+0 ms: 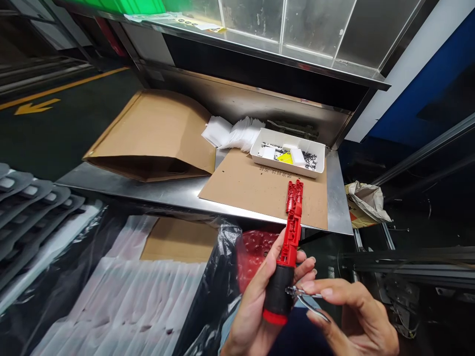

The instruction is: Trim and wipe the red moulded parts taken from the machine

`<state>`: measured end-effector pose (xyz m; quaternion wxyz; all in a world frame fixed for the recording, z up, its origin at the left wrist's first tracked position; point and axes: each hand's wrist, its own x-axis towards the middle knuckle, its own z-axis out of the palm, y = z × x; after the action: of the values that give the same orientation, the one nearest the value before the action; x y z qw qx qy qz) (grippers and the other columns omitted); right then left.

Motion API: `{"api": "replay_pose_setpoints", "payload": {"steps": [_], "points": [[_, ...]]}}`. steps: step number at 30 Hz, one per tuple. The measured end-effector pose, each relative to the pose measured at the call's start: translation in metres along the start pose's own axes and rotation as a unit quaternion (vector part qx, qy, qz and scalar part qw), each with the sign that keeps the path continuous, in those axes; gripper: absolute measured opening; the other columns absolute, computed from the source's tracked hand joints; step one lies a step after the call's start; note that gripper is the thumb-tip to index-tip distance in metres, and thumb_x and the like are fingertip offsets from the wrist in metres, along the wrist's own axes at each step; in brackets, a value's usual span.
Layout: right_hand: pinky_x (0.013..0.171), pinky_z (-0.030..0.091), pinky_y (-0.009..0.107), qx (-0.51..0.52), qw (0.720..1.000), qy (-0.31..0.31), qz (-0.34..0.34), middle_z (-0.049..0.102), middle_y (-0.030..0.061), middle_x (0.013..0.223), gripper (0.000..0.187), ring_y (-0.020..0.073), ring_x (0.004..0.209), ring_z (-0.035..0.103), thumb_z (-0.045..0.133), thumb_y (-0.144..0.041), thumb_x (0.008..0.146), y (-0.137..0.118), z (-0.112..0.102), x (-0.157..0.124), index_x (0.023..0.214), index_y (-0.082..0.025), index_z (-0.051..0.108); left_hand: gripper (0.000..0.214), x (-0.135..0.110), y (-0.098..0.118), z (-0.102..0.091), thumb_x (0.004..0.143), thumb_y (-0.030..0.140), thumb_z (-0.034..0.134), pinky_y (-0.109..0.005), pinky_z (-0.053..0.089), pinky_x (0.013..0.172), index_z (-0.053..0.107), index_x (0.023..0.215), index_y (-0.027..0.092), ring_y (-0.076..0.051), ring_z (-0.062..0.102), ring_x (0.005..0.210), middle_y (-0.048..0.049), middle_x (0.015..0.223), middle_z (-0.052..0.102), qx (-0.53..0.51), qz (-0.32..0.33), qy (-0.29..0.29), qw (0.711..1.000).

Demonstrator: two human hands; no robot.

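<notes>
My left hand is wrapped round a red plastic part with a black cylindrical base, held upright near the bottom middle of the head view. My right hand pinches a small metal clip between thumb and fingers, its tip touching the black base. A second red plastic part lies on a flat cardboard sheet on the steel table, just beyond the held one.
A white tray of small dark pieces and labels stands at the back of the steel table. White paper stacks and a bent cardboard box lie left. Black plastic bags and grey trays sit at the lower left.
</notes>
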<state>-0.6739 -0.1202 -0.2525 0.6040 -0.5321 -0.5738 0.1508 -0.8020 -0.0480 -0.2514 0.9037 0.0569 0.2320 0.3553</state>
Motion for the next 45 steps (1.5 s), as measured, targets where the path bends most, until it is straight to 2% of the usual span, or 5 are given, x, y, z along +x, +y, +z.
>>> {"api": "replay_pose_setpoints", "payload": {"steps": [11, 17, 24, 35, 45], "points": [[0.067, 0.065, 0.031, 0.021, 1.000, 0.010, -0.014, 0.077, 0.0051, 0.085, 0.025, 0.0224, 0.074, 0.075, 0.074, -0.009, 0.079, -0.006, 0.007, 0.004, 0.099, -0.022, 0.066, 0.040, 0.001, 0.000, 0.004, 0.096, 0.032, 0.048, -0.051, 0.038, 0.110, 0.055, 0.134, 0.025, -0.033, 0.062, 0.115, -0.0088, 0.106, 0.073, -0.006, 0.022, 0.021, 1.000], [0.061, 0.062, 0.025, 0.193, 0.965, 0.065, 0.165, 0.075, 0.0016, 0.077, 0.019, 0.0174, 0.068, 0.072, 0.066, -0.039, 0.089, -0.015, 0.005, 0.011, 0.100, -0.025, 0.058, 0.039, 0.006, 0.002, 0.004, 0.095, 0.028, 0.047, -0.049, 0.044, 0.107, 0.057, 0.132, 0.019, -0.031, 0.065, 0.109, -0.0098, 0.098, 0.075, -0.049, 0.011, 0.026, 0.998], [0.106, 0.047, 0.048, -0.079, 0.974, -0.181, -0.112, 0.074, 0.0045, 0.110, 0.043, 0.0255, 0.129, 0.052, 0.032, -0.057, 0.098, 0.013, 0.004, 0.019, 0.123, -0.028, 0.053, 0.045, 0.009, 0.007, 0.007, 0.100, 0.026, 0.033, -0.041, 0.042, 0.108, 0.040, 0.144, 0.023, -0.023, 0.066, 0.109, -0.0095, 0.102, 0.074, -0.069, -0.028, 0.073, 0.995], [0.123, 0.012, 0.047, -0.057, 0.969, -0.214, -0.114, 0.075, 0.0009, 0.110, 0.045, 0.0205, 0.138, 0.040, 0.030, -0.053, 0.100, 0.024, -0.006, 0.018, 0.132, -0.027, 0.047, 0.030, 0.017, 0.008, 0.001, 0.095, 0.021, 0.050, -0.040, 0.048, 0.103, 0.068, 0.115, 0.008, -0.028, 0.067, 0.108, -0.0183, 0.105, 0.074, -0.125, -0.028, 0.070, 0.989], [0.095, 0.052, 0.045, 0.024, 0.969, 0.079, 0.231, 0.067, 0.0125, 0.122, 0.034, 0.0251, 0.114, 0.063, 0.053, -0.041, 0.094, 0.098, -0.055, 0.040, 0.122, -0.025, 0.043, 0.028, 0.027, 0.015, -0.007, 0.095, 0.019, 0.049, -0.026, 0.059, 0.074, 0.072, 0.104, 0.005, -0.015, 0.069, 0.076, -0.0151, 0.101, 0.075, -0.097, -0.011, 0.088, 0.991]]}}
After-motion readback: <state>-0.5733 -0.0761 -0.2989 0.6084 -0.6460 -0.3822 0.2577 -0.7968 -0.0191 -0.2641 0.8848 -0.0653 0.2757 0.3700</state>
